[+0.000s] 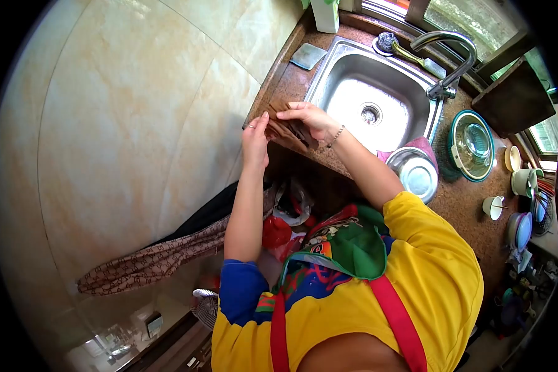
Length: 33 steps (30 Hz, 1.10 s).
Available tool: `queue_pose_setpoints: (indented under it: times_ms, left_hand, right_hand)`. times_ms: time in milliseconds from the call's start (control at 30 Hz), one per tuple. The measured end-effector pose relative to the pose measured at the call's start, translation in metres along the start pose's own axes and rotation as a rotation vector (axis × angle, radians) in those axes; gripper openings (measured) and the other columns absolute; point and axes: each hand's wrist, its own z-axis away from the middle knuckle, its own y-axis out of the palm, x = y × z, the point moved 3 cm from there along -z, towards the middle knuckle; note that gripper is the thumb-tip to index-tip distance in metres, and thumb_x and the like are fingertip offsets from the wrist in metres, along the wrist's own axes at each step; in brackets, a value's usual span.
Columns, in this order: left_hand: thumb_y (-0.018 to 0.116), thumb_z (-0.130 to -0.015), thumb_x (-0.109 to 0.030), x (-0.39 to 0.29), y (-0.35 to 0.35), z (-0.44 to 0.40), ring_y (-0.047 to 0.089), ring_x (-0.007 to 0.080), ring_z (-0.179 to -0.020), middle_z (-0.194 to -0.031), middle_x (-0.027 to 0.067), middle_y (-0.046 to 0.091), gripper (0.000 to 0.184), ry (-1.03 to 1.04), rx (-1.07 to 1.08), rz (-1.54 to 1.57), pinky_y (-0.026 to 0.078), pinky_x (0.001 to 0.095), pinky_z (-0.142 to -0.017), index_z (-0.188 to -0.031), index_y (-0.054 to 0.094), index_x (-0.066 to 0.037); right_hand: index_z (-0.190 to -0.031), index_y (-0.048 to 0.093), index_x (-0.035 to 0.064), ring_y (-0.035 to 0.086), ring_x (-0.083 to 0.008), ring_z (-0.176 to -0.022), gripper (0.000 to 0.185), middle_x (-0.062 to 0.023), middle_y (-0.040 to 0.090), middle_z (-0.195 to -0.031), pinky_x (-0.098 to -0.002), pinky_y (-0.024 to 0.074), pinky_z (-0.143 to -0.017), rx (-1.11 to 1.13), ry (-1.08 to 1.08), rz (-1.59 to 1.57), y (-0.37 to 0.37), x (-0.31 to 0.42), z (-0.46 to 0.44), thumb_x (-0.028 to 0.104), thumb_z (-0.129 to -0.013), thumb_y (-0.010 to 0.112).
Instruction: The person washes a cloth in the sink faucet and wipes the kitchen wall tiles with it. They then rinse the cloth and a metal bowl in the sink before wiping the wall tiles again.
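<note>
Both my hands are raised over the counter corner beside the sink (328,80), with a brown, thin, limp-looking piece (289,135) between them. My left hand (255,140) pinches its left side with thumb and fingers. From the right, my right hand (310,119) grips its upper part, fingers closed and a bracelet on the wrist. Folds and a darker strip show in the brown piece. Its exact kind I cannot make out.
A grey-blue cloth (308,56) lies left of the sink, and a faucet (456,74) arches over its right side. A metal bowl (413,173) and a teal-rimmed basin (471,146) stand on the counter. Patterned fabric (161,266) hangs by the tiled wall.
</note>
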Motion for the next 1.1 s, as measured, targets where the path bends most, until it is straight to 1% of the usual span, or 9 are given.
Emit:
queue_pose_setpoints:
  times_ms: [100,267,400,533,667,700,733,933,1100]
  left_hand:
    - [0.068,-0.092,-0.017,-0.001,0.002,0.014,0.063,0.0099,-0.079,-0.090,0.0045,0.068,0.017,0.073,-0.109,0.004,0.050,0.0233,-0.071,-0.096,0.063,-0.002]
    - [0.068,-0.092,-0.015,0.020,-0.008,0.025,0.062,0.0093,-0.076,-0.091,0.0047,0.067,0.017,-0.005,-0.090,-0.083,0.049,0.0212,-0.068,-0.100,0.061,-0.002]
    - [0.063,-0.095,-0.022,0.039,-0.034,0.031,0.060,0.0093,-0.082,-0.094,0.0030,0.066,0.022,0.063,-0.175,-0.168,0.048,0.0236,-0.071,-0.106,0.061,-0.002]
    - [0.064,-0.095,-0.023,0.044,-0.054,0.068,0.059,0.0070,-0.076,-0.091,0.0012,0.064,0.022,0.008,-0.307,-0.260,0.045,0.0209,-0.065,-0.107,0.061,-0.005]
    - [0.063,-0.095,-0.021,0.083,-0.067,0.107,0.061,0.0078,-0.074,-0.093,0.0019,0.066,0.019,-0.113,-0.150,-0.275,0.047,0.0208,-0.066,-0.106,0.062,-0.005]
    - [0.064,-0.094,-0.020,0.090,-0.066,0.119,0.062,0.0079,-0.075,-0.096,0.0029,0.068,0.019,-0.145,-0.126,-0.296,0.047,0.0210,-0.067,-0.106,0.063,-0.006]
    - [0.064,-0.094,-0.020,0.096,-0.066,0.128,0.062,0.0079,-0.075,-0.096,0.0029,0.068,0.019,-0.145,-0.118,-0.293,0.047,0.0210,-0.067,-0.106,0.063,-0.006]
    - [0.065,-0.092,-0.018,0.133,-0.088,0.176,0.062,0.0088,-0.076,-0.094,0.0016,0.068,0.017,-0.236,-0.030,-0.339,0.047,0.0230,-0.069,-0.104,0.065,-0.006]
    - [0.065,-0.093,-0.020,0.160,-0.131,0.203,0.063,0.0087,-0.078,-0.096,0.0036,0.069,0.018,-0.259,-0.087,-0.300,0.046,0.0210,-0.068,-0.106,0.064,-0.007]
  right_hand:
    - [-0.107,0.066,0.0024,0.067,-0.0160,-0.088,0.020,-0.0083,0.070,-0.099,-0.0318,0.0548,-0.082,-0.135,-0.049,0.176,-0.011,-0.004,0.009,0.015,-0.091,0.066]
    - [-0.121,0.060,0.0038,0.063,-0.0139,-0.100,0.030,-0.0061,0.065,-0.116,-0.0287,0.0513,-0.089,-0.032,-0.119,-0.252,0.004,-0.019,0.014,0.016,-0.094,0.064]
    - [-0.113,0.060,0.0064,0.061,-0.0091,-0.098,0.022,-0.0006,0.064,-0.105,-0.0261,0.0502,-0.085,-0.067,-0.252,0.123,0.004,-0.045,0.002,0.008,-0.092,0.065]
    - [-0.100,0.061,0.0028,0.057,-0.0078,-0.077,0.016,0.0014,0.063,-0.083,-0.0234,0.0474,-0.069,-0.426,-0.633,0.588,-0.009,-0.039,0.000,0.013,-0.090,0.067]
    - [-0.110,0.063,0.0097,0.053,-0.0335,-0.120,0.037,-0.0164,0.058,-0.125,-0.0500,0.0441,-0.094,-0.431,-0.619,1.485,-0.047,-0.096,-0.033,0.041,-0.089,0.063]
    - [-0.116,0.063,0.0130,0.029,-0.0409,-0.139,0.044,-0.0157,0.037,-0.149,-0.0633,0.0310,-0.102,-0.518,-0.407,1.751,-0.043,-0.122,-0.024,0.049,-0.092,0.054]
    - [-0.122,0.062,0.0169,0.024,-0.0419,-0.141,0.046,-0.0122,0.031,-0.154,-0.0663,0.0279,-0.102,-0.520,-0.488,1.987,-0.037,-0.139,-0.016,0.050,-0.095,0.047]
    - [-0.120,0.062,0.0184,0.035,-0.0321,-0.138,0.029,-0.0053,0.039,-0.151,-0.0572,0.0311,-0.106,-0.654,-0.563,2.037,-0.051,-0.162,0.064,0.030,-0.095,0.054]
    - [-0.123,0.061,0.0152,0.034,-0.0340,-0.138,0.041,-0.0085,0.039,-0.149,-0.0543,0.0339,-0.104,-0.653,-0.404,2.103,-0.062,-0.166,0.170,0.010,-0.083,0.055]
